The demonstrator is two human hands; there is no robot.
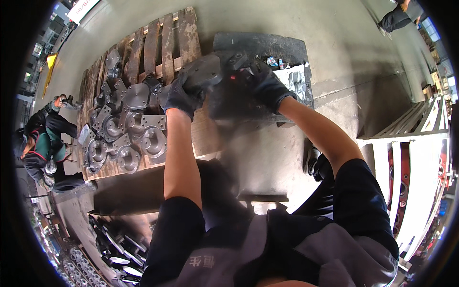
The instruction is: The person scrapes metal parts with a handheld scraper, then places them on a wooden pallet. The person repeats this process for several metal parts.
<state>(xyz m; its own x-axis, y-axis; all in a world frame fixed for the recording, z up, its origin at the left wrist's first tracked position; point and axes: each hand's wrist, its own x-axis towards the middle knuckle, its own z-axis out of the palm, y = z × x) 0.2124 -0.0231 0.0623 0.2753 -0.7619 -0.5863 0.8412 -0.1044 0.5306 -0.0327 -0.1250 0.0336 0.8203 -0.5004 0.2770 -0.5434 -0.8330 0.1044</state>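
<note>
A grey metal casting (203,71) with a flat plate and bolt holes is tilted up above the dark work surface (287,45). My left hand (184,98), in a dark glove, is closed round its left end. Off its right end, my gloved right hand (271,89) is bent inward with the fingers curled. A dark shape with a small red spot (233,77) shows just left of those fingers. Blur and shadow hide what the right hand grips.
On my left, a wooden pallet (152,45) carries several similar castings (136,97). Small packets (272,61) and a crumpled silvery sheet (292,80) lie on the work surface. A white rack (420,138) stands right. A crouching person (50,143) is far left; another person (399,18) is top right.
</note>
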